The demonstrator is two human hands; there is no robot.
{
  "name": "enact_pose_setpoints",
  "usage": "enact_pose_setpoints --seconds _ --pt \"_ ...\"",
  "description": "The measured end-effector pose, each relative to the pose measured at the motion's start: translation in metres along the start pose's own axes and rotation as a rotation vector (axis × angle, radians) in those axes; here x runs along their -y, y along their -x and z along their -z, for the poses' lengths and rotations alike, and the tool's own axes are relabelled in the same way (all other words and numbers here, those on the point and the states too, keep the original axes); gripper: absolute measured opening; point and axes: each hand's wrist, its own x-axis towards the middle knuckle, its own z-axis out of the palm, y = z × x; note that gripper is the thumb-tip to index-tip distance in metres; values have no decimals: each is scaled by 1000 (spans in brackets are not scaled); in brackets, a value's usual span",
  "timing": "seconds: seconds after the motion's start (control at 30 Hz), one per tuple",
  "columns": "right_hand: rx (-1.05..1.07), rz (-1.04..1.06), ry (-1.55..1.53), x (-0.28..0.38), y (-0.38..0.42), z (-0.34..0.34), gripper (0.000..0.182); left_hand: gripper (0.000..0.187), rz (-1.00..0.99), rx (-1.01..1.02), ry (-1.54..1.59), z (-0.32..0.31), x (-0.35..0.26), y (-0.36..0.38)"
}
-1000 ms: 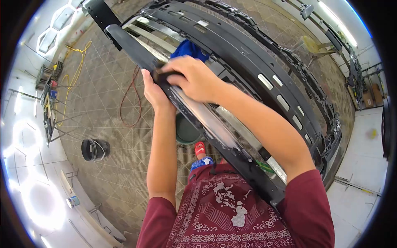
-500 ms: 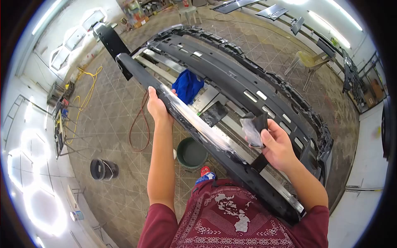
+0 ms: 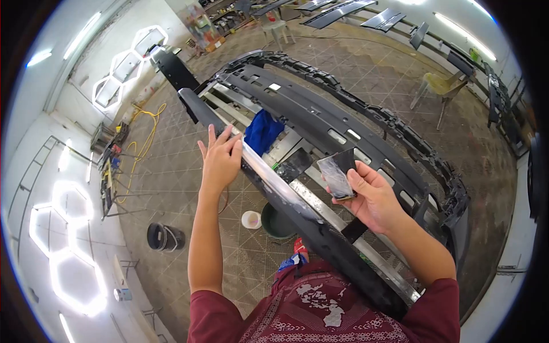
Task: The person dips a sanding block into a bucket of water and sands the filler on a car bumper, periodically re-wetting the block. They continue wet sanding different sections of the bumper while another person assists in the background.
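Observation:
A long black panel (image 3: 327,246) lies diagonally before me, with a whitish, dusty patch along its upper face. My left hand (image 3: 221,157) rests on its upper left part, fingers spread and flat. My right hand (image 3: 370,197) grips a dark, folded sanding sheet with a grey, dust-covered face (image 3: 336,177), held above the metal frame and off the panel. Beneath, on the metal frame (image 3: 311,200), lie a blue cloth (image 3: 263,130) and another dark sheet (image 3: 295,164). A large black bumper (image 3: 320,108) stands just beyond the frame.
On the floor are a green basin (image 3: 277,222), a small white tub (image 3: 251,219) and a black bucket (image 3: 164,236). A yellow hose (image 3: 150,128) lies at the left. A yellowish chair (image 3: 439,84) and racked dark panels (image 3: 343,12) stand farther back.
My left hand has gone from gripping the panel's edge to lying spread on its face. The sheet in my right hand has turned and moved slightly left. The camera view has shifted.

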Motion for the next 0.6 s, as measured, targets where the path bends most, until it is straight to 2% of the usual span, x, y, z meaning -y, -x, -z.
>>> enact_pose_setpoints --seconds 0.03,0.07,0.13,0.2,0.27,0.3,0.33,0.4,0.53,0.6 --pt "-3 5 15 2 1 0 28 39 -95 16 -89 13 -13 5" --pt "1 0 -1 4 0 2 28 39 -93 24 -104 23 -22 8" --pt "7 21 73 7 -2 6 28 40 -203 262 48 36 -37 13" --pt "-35 33 93 11 -1 0 28 41 -271 273 59 40 -58 25" --pt "-88 52 154 16 -1 -4 28 41 -435 329 15 40 -69 37" --pt "-88 59 169 21 0 -8 28 38 -541 278 29 37 -73 45" --pt "-116 73 228 25 1 -12 28 38 -546 261 37 39 -80 54" --pt "-146 96 309 34 1 -27 28 28 -697 281 224 53 -99 71" --pt "-179 150 502 35 -13 -81 27 21 -676 64 234 104 -120 97" --pt "-104 131 583 20 -34 -115 26 13 -513 -156 515 135 -116 110"
